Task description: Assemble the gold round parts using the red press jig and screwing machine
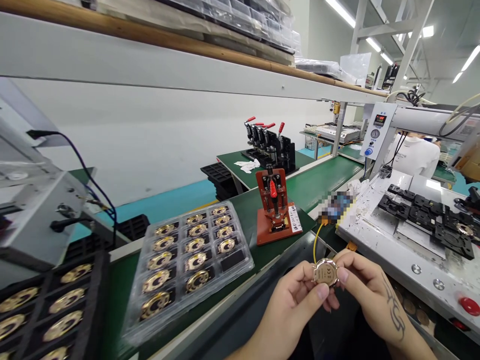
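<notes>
A round gold watch case (325,272) with printed marks, including CE, on the face turned to me is held between both hands. My left hand (296,300) pinches its left edge between thumb and fingers. On its right edge are the thumb and fingers of my right hand (358,277). Beyond the hands stands a red-brown toggle-clamp fixture (275,210) with a red handle. A clear plastic tray (245,257) to the left holds several gold watch cases (195,245) in compartments; its nearest right-hand pocket shows only a black bottom.
At lower left a black foam tray (93,310) holds more gold rings. To the right is a white machine (378,240) with black fixtures, a red button (468,306) and a control box (379,131). Red-handled clamps (270,145) stand behind. A shelf (150,65) runs overhead. A person in white (414,155) is beyond.
</notes>
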`<move>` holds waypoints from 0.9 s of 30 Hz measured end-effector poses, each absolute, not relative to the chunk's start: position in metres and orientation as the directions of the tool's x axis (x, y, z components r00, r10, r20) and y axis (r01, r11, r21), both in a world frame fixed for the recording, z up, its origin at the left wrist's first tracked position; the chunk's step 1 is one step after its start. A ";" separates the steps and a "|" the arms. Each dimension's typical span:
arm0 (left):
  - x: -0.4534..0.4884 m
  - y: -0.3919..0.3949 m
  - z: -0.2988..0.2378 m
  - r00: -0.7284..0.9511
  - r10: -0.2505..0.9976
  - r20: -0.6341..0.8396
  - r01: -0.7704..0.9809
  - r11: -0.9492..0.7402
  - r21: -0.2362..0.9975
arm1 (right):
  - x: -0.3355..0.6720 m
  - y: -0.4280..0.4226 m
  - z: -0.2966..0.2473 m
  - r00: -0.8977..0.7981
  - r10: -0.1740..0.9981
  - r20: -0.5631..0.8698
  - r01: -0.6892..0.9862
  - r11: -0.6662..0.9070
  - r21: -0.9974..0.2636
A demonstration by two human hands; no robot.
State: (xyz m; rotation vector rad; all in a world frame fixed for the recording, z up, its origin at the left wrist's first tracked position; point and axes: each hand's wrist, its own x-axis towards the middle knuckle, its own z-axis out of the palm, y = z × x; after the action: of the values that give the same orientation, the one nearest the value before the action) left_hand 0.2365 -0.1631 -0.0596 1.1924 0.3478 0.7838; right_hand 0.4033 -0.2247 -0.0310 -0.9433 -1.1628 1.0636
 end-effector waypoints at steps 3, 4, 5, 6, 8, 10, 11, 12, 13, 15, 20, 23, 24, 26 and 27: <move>0.236 -0.163 -0.060 0.698 0.700 0.150 -0.357 0.159 0.920 | 0.404 -0.225 -0.032 0.076 0.969 0.236 -0.131 0.245 -0.961; 0.236 -0.163 -0.060 0.700 0.699 0.149 -0.356 0.161 0.920 | 0.404 -0.225 -0.031 0.077 0.969 0.236 -0.133 0.245 -0.960; 0.237 -0.163 -0.060 0.703 0.696 0.147 -0.356 0.165 0.920 | 0.404 -0.226 -0.031 0.079 0.968 0.236 -0.136 0.245 -0.960; 0.237 -0.163 -0.060 0.704 0.696 0.143 -0.355 0.171 0.919 | 0.404 -0.226 -0.030 0.080 0.968 0.236 -0.138 0.246 -0.959; 0.237 -0.164 -0.061 0.710 0.692 0.131 -0.355 0.191 0.915 | 0.404 -0.226 -0.029 0.086 0.969 0.233 -0.133 0.243 -0.961; 0.238 -0.164 -0.061 0.714 0.690 0.120 -0.357 0.211 0.910 | 0.404 -0.227 -0.027 0.092 0.971 0.221 -0.116 0.231 -0.966; 0.239 -0.164 -0.062 0.715 0.689 0.117 -0.359 0.218 0.908 | 0.404 -0.227 -0.027 0.096 0.972 0.215 -0.103 0.224 -0.969; 0.239 -0.164 -0.063 0.716 0.689 0.116 -0.361 0.222 0.906 | 0.405 -0.227 -0.027 0.100 0.972 0.210 -0.090 0.219 -0.971; 0.239 -0.164 -0.063 0.715 0.689 0.116 -0.363 0.225 0.904 | 0.405 -0.227 -0.027 0.104 0.973 0.207 -0.080 0.216 -0.973; 0.240 -0.164 -0.064 0.711 0.694 0.114 -0.365 0.226 0.903 | 0.406 -0.226 -0.027 0.107 0.973 0.204 -0.072 0.213 -0.974; 0.240 -0.164 -0.057 0.709 0.695 0.122 -0.341 0.187 0.921 | 0.407 -0.227 -0.029 0.108 0.972 0.211 -0.077 0.219 -0.973; 0.238 -0.165 -0.051 0.694 0.708 0.132 -0.319 0.138 0.938 | 0.407 -0.228 -0.029 0.099 0.972 0.214 -0.092 0.223 -0.970; 0.238 -0.166 -0.050 0.690 0.711 0.133 -0.312 0.127 0.941 | 0.407 -0.228 -0.029 0.099 0.971 0.217 -0.096 0.226 -0.969; 0.238 -0.166 -0.049 0.685 0.715 0.137 -0.310 0.116 0.944 | 0.407 -0.228 -0.027 0.105 0.969 0.226 -0.097 0.236 -0.967; 0.238 -0.166 -0.049 0.682 0.718 0.139 -0.314 0.116 0.942 | 0.407 -0.228 -0.026 0.107 0.968 0.229 -0.094 0.239 -0.966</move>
State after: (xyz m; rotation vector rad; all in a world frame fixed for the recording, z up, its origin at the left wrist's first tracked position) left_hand 0.2383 -0.1662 -0.0487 1.2389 0.3959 0.7849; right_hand 0.4072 -0.2283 -0.0259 -1.0025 -1.1657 1.0160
